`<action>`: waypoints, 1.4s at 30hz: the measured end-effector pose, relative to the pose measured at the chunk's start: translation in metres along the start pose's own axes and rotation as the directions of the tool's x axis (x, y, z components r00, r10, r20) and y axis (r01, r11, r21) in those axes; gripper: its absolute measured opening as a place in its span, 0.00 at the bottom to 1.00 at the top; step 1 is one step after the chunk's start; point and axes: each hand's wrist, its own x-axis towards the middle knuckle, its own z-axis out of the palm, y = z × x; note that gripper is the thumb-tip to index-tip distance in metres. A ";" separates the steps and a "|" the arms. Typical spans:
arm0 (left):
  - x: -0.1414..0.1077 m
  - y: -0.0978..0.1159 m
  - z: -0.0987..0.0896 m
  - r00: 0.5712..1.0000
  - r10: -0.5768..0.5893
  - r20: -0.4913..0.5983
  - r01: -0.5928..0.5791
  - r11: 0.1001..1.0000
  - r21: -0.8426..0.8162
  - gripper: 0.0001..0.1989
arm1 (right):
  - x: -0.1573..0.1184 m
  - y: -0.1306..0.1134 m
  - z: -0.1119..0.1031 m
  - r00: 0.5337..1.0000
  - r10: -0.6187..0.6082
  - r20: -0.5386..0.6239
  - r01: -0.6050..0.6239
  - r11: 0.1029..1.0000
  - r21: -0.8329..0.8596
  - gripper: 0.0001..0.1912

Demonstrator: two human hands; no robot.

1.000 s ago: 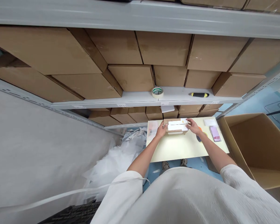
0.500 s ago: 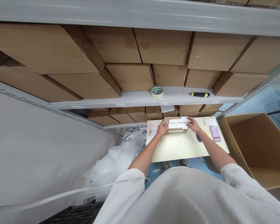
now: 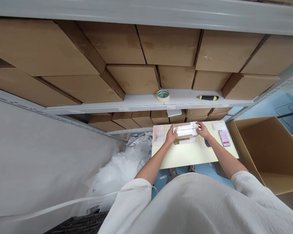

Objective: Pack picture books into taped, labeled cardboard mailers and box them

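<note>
A small cardboard box (image 3: 183, 137) with white boxes (image 3: 187, 131) at its top stands on the pale yellow table (image 3: 185, 157). My left hand (image 3: 171, 134) is closed on the left end of the white boxes. On their right end my right hand (image 3: 202, 130) has its fingers closed too. The white boxes sit slightly tilted over the cardboard box, whose front side shows below them. A dark blue and yellow roll (image 3: 207, 143) lies partly hidden beside my right forearm.
Shelves (image 3: 141, 103) full of cardboard boxes (image 3: 172, 45) rise behind the table. On one lie a tape roll (image 3: 163, 95) and a yellow-black cutter (image 3: 208, 97). A purple packet (image 3: 224, 138) is on the table's right. A large open carton (image 3: 271, 149) stands right; white wrapping (image 3: 122, 165) left.
The white boxes have shifted up relative to the cardboard box and now sit tilted, with more of the cardboard box's front showing. Both hands have stayed at their ends. The view has shifted slightly.
</note>
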 end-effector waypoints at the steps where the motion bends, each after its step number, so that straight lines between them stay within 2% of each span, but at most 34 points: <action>1: -0.002 -0.002 -0.002 1.000 -0.005 -0.003 0.005 1.000 0.003 0.39 | -0.002 0.001 0.002 1.000 0.013 0.013 -0.013 1.000 -0.002 0.32; 6: -0.016 -0.017 -0.012 0.998 -0.050 0.025 0.049 0.999 0.016 0.38 | -0.016 0.011 0.017 0.991 0.086 0.098 -0.084 0.996 -0.018 0.33; 11: -0.026 -0.022 -0.006 0.994 -0.103 0.023 0.102 0.993 0.056 0.38 | -0.027 0.025 0.021 0.990 0.114 0.087 -0.111 0.993 -0.046 0.32; 13: -0.030 -0.017 -0.001 0.998 -0.029 -0.050 0.035 0.992 0.122 0.37 | -0.028 0.028 0.020 0.990 0.113 0.083 -0.109 0.993 -0.044 0.32; 15: -0.035 -0.011 0.005 0.989 0.126 -0.072 -0.107 0.969 0.224 0.34 | -0.029 0.029 0.020 0.991 0.102 0.083 -0.099 0.994 -0.036 0.33; 17: -0.041 -0.004 0.015 0.963 0.261 0.059 -0.267 0.914 0.306 0.30 | -0.029 0.029 0.022 0.993 0.091 0.077 -0.090 0.996 -0.021 0.34; 20: -0.047 0.005 0.032 0.889 0.313 0.336 -0.423 0.843 0.334 0.28 | -0.030 0.027 0.025 0.993 0.089 0.083 -0.089 0.996 0.001 0.35; 21: -0.048 0.007 0.038 0.870 0.309 0.384 -0.445 0.827 0.343 0.28 | -0.031 0.027 0.026 0.992 0.089 0.089 -0.089 0.996 0.001 0.35; 23: -0.048 0.009 0.048 0.864 0.295 0.408 -0.452 0.811 0.372 0.27 | -0.034 0.028 0.025 0.991 0.092 0.101 -0.092 0.996 -0.007 0.34; 26: -0.045 0.011 0.054 0.882 0.282 0.377 -0.426 0.819 0.385 0.26 | -0.043 0.040 0.014 0.991 0.126 0.034 -0.124 0.991 -0.042 0.31; 29: -0.045 0.009 0.054 0.880 0.300 0.368 -0.431 0.830 0.354 0.26 | -0.057 0.065 -0.008 0.977 0.175 -0.126 -0.192 0.971 -0.141 0.27; 31: -0.047 0.007 0.054 0.879 0.314 0.358 -0.436 0.833 0.341 0.26 | -0.069 0.085 -0.026 0.965 0.160 -0.208 -0.201 0.961 -0.190 0.23; 33: -0.049 0.005 0.055 0.884 0.319 0.343 -0.440 0.818 0.372 0.27 | -0.082 0.101 -0.042 0.961 0.134 -0.244 -0.188 0.959 -0.211 0.19; 35: -0.052 0.004 0.058 0.885 0.313 0.345 -0.450 0.764 0.462 0.27 | -0.091 0.110 -0.051 0.952 0.177 -0.249 -0.251 0.919 -0.305 0.17; 38: -0.054 0.004 0.061 0.880 0.298 0.371 -0.474 0.620 0.626 0.27 | -0.097 0.109 -0.055 0.928 0.294 -0.231 -0.373 0.758 -0.535 0.14; 40: -0.055 0.004 0.062 0.877 0.297 0.379 -0.481 0.535 0.695 0.27 | -0.096 0.106 -0.053 0.925 0.320 -0.206 -0.375 0.677 -0.633 0.13; 42: -0.055 0.003 0.063 0.875 0.303 0.377 -0.482 0.488 0.727 0.27 | -0.094 0.103 -0.050 0.935 0.307 -0.177 -0.343 0.653 -0.675 0.13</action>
